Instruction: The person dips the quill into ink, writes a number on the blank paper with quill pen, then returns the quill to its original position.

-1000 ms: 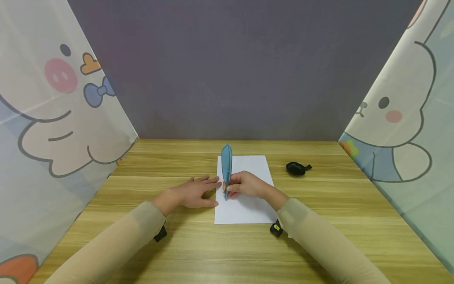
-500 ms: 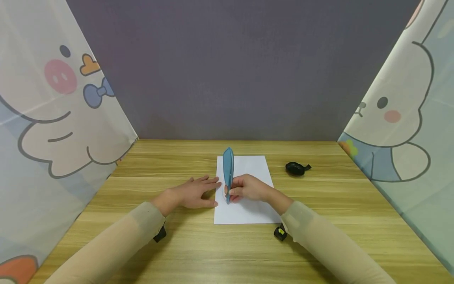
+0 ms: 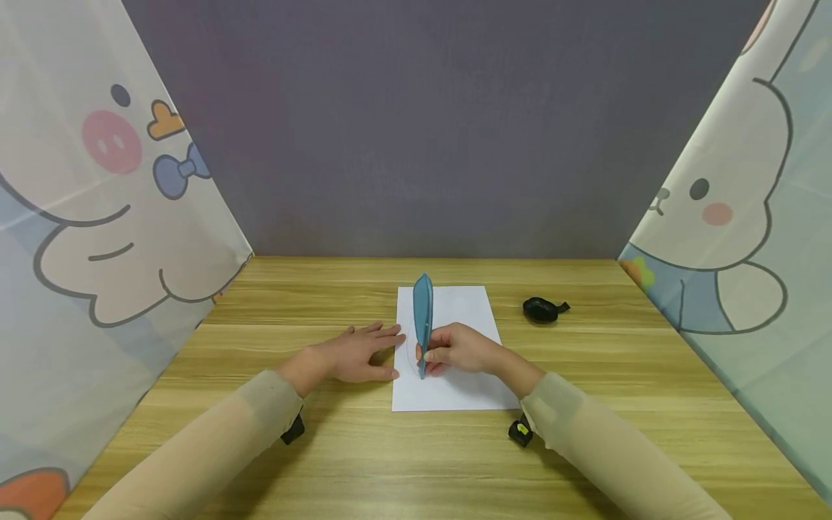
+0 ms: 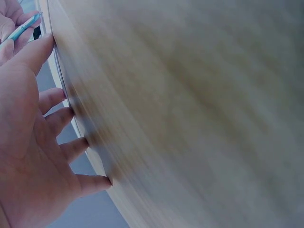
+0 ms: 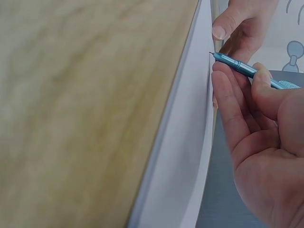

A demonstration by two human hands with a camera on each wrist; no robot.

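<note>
My right hand [image 3: 463, 349] pinches a blue feather-shaped pen [image 3: 423, 307] between thumb and fingers, its broad plume pointing up. In the right wrist view the metallic blue barrel of the pen [image 5: 240, 66] shows, with its fine tip at the surface of the white paper [image 5: 183, 156]. On the sheet of paper [image 3: 464, 307], a faint curved line runs just left of the pen. My left hand [image 3: 357, 355] lies flat with fingers spread, its fingertips on the paper's left edge. From the left wrist, the fingers of my left hand [image 4: 38, 128] appear straight and apart.
A small black rounded object with a short tail [image 3: 542, 310] lies right of the paper on the wood-grain table [image 3: 364, 462]. A dark grey panel [image 3: 429, 130] stands behind, with cartoon-printed cloth [image 3: 84, 253] along the sides.
My right hand and the feather pen have moved down the paper and slightly right. The thin curved line shows more clearly on the sheet. My left hand stays in place.
</note>
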